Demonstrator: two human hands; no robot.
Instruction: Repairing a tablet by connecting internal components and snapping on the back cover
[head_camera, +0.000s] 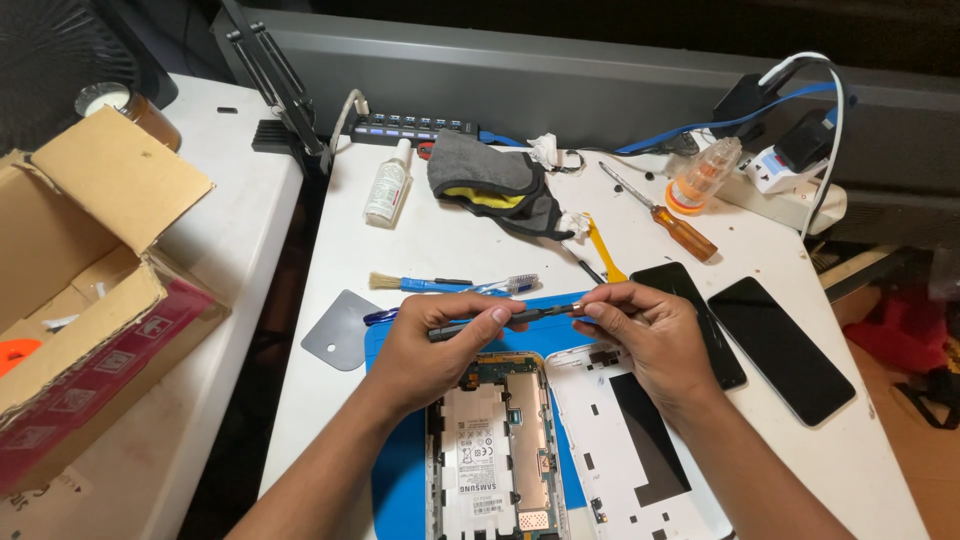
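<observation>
Both hands up over the blue work mat (392, 470) on the white table (470, 250), holding one slim dark screwdriver (520, 315) crosswise between them. Left hand (425, 350) wraps the handle end, thumb on top, fingers curled shut around it. Right hand (640, 335) pinches the tip end with thumb and fingertips, narrow grip, rest of the fingers folded under. The screwdriver sits level, just above the top edge of the opened tablet (495, 450), which lies on the mat with circuit board and silver battery exposed. Its white back cover (640, 450) lies just beside it to the right, inner side up, partly under the right wrist. Past the right hand, two dark phones (780, 350) lie side by side, screens blank. Behind the hands: a blue-handled brush (420, 283) and a toothbrush (505, 286) near the mat's far edge, a yellow pry tool (603, 255), an orange-handled screwdriver (670, 225), a grey and yellow cloth (495, 185), a small clear bottle (388, 185). A grey plastic scraper (338, 330) lies left of the mat. Power strip and cables at the back right, exact plugs hard to tell. An open cardboard box (90, 300) stands on the next table, well apart to the left.
</observation>
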